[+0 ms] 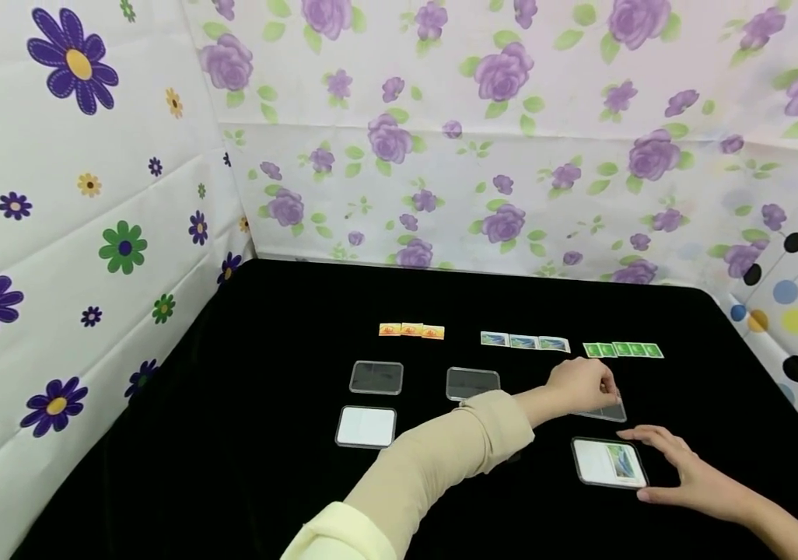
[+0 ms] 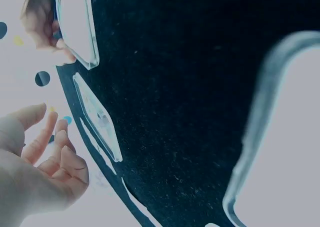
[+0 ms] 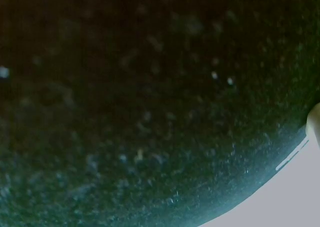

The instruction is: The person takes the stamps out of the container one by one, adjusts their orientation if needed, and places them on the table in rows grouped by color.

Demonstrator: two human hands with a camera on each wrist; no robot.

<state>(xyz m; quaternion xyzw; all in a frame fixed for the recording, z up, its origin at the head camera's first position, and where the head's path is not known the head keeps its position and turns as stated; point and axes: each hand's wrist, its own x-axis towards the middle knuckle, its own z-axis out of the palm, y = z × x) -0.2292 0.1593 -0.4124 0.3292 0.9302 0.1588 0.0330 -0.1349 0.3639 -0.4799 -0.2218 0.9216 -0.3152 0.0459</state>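
In the head view my left hand reaches across to the right, over a clear rectangular plastic cover lying on the table. Its bent fingers point down near the cover's right end; the left wrist view shows nothing between them. My right hand grips the right end of a clear case, thumb at the near corner and fingers at the far edge. Inside that case is a white backing with a small stamp-like picture at its right. The right wrist view shows mostly black cloth.
Two more clear covers and a white-backed case lie to the left. Behind them run rows of small orange, blue and green picture pieces. My left sleeve hides part of the black table.
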